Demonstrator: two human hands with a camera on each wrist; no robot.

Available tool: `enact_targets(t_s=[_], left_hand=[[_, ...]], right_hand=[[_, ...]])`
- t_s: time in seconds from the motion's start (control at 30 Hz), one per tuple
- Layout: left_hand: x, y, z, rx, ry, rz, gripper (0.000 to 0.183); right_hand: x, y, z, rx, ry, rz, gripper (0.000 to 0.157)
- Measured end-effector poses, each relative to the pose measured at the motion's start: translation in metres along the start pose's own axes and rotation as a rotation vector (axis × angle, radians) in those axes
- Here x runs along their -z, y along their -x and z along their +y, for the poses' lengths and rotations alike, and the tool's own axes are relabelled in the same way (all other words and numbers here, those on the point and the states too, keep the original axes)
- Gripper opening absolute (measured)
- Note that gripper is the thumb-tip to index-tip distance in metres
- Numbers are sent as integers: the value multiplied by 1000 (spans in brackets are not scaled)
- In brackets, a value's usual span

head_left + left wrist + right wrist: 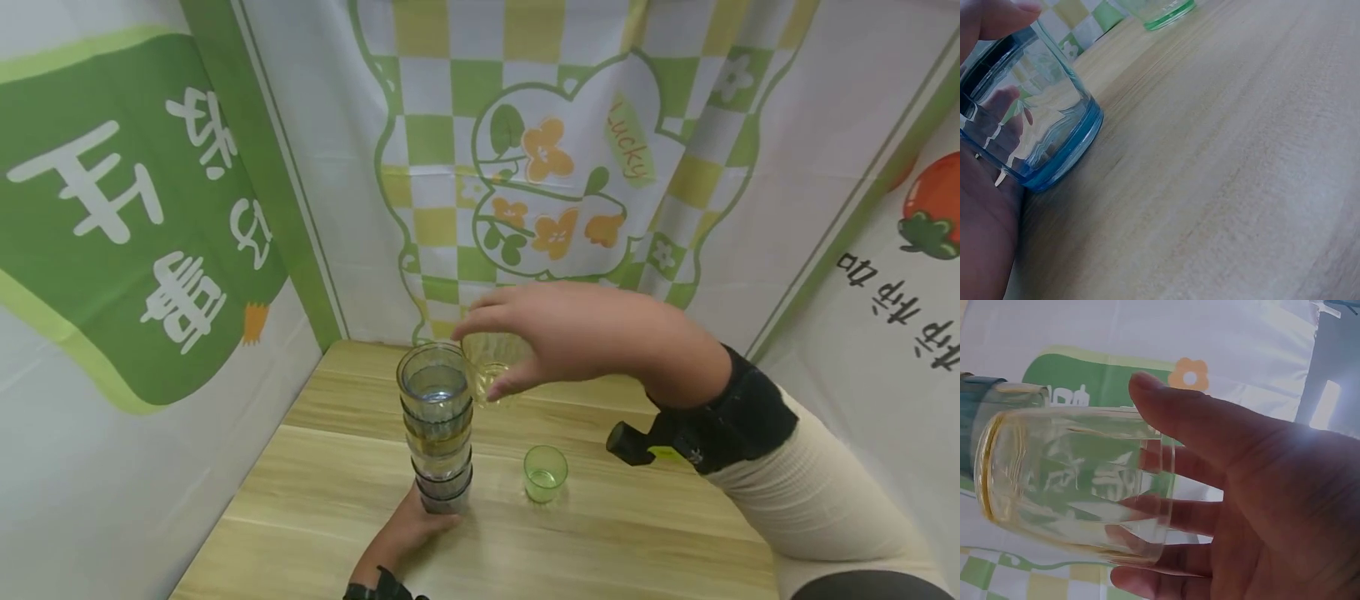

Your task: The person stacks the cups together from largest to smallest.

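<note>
A tall stack of nested drinking glasses (440,442) stands upright on the wooden table, bluish, clear and amber pieces among them. Low on it, my left hand (405,529) holds the bottom glass (1066,156), whose thick blue base shows in the left wrist view. My right hand (585,333) grips a pale yellow glass (1079,481) around its rim, thumb on one side and fingers on the other. That glass is raised beside the top of the stack, its base downward. A small green glass (545,475) sits on the table, right of the stack.
The wooden table (615,533) ends at printed cloth walls: a green and yellow checked panel (427,137) behind, a green panel (112,217) on the left, and a tomato print (933,200) on the right.
</note>
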State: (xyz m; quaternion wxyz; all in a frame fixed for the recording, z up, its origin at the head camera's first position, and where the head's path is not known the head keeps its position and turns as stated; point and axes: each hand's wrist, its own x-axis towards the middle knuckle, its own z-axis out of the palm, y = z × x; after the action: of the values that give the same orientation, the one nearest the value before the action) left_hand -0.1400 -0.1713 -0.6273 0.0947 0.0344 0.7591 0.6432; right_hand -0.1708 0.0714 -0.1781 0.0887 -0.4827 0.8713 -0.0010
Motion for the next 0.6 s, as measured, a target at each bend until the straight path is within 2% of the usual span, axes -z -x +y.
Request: enact_targets(t_s=[0.17, 0.27, 0.47, 0.6], left_hand=[[0, -1, -2, -11, 2, 0, 97], [1, -3, -3, 10, 3, 6, 100], [2, -2, -3, 12, -29, -5, 99], [2, -2, -3, 3, -16, -5, 98]], right_hand=[[9, -11, 0, 29, -23, 54, 67], [9, -18, -1, 57, -33, 106, 67], [-2, -36, -2, 82, -60, 182, 66], [-11, -47, -2, 100, -83, 188, 67]])
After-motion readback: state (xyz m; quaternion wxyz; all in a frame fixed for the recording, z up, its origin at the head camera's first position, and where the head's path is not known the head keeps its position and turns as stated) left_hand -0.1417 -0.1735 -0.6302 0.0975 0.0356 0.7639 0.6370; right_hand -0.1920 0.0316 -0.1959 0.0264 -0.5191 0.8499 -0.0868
